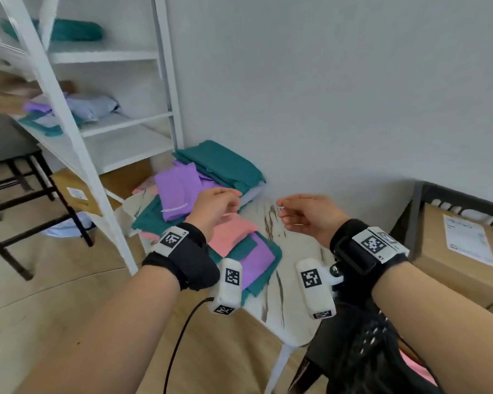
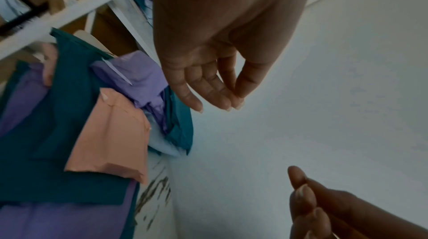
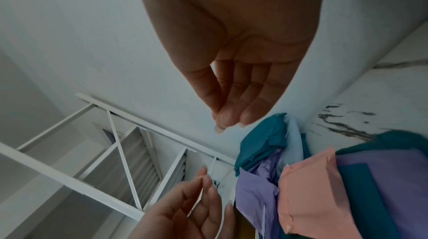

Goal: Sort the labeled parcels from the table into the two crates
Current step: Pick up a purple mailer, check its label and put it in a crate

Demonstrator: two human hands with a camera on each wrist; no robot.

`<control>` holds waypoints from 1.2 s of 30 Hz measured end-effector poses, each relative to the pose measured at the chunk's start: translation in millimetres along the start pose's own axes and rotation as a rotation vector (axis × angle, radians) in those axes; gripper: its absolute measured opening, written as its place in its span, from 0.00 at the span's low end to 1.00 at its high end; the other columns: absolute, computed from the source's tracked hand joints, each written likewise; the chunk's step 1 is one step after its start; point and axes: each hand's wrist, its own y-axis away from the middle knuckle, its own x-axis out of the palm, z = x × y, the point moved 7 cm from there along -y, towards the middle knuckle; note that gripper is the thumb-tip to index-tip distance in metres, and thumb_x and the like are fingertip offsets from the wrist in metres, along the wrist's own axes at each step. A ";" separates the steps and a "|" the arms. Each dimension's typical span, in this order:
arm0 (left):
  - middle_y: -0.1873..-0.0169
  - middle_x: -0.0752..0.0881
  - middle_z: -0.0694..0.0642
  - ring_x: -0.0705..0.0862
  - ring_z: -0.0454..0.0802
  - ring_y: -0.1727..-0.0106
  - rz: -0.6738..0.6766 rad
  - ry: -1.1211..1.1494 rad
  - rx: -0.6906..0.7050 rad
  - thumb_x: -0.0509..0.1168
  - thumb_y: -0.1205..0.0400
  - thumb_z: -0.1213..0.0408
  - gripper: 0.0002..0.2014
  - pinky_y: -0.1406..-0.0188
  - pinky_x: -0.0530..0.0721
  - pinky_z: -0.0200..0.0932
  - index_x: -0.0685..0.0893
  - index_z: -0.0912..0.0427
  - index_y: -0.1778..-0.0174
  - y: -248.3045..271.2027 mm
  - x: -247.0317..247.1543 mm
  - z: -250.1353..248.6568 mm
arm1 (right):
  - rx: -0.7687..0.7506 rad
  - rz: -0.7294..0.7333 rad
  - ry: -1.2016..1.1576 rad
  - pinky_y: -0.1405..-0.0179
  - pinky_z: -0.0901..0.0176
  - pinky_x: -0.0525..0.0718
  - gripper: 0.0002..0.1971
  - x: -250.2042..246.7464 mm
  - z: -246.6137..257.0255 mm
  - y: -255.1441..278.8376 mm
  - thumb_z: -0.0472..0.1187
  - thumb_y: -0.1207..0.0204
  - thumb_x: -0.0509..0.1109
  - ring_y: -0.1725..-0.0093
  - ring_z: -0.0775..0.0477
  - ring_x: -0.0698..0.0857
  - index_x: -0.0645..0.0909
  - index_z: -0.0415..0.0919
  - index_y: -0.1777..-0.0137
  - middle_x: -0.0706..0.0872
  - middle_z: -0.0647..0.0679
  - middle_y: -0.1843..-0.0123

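Note:
Flat mailer parcels lie heaped on the left half of the white marbled table [image 1: 288, 240]: a teal parcel [image 1: 222, 163] at the back, a purple parcel [image 1: 177, 191] in front of it, a pink parcel [image 1: 231, 231] [image 2: 111, 133] [image 3: 308, 193] nearer me. My left hand [image 1: 219, 206] [image 2: 208, 87] [image 3: 185, 210] hovers over the pile and pinches a thin white strip [image 3: 197, 201]. My right hand [image 1: 305, 214] [image 3: 231, 96] [image 2: 305, 204] floats above the bare tabletop. Its fingers are nearly straight, the thumb lies against their tips, and nothing shows between them.
A white shelf unit [image 1: 97, 123] with more parcels stands left of the table. A labelled cardboard box [image 1: 461, 251] sits in a black frame at the right. Another box [image 1: 77, 191] lies under the shelf, and a black stand [image 1: 26, 194] is at far left.

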 end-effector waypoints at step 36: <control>0.67 0.79 0.54 0.77 0.46 0.66 0.178 -0.318 -0.616 0.65 0.19 0.70 0.07 0.65 0.79 0.39 0.80 0.56 0.62 -215.1 -51.3 116.5 | 0.287 -0.105 0.297 0.53 0.59 0.79 0.08 64.0 -113.7 -254.2 0.29 0.24 0.69 0.53 0.47 0.80 0.88 0.37 0.50 0.84 0.49 0.61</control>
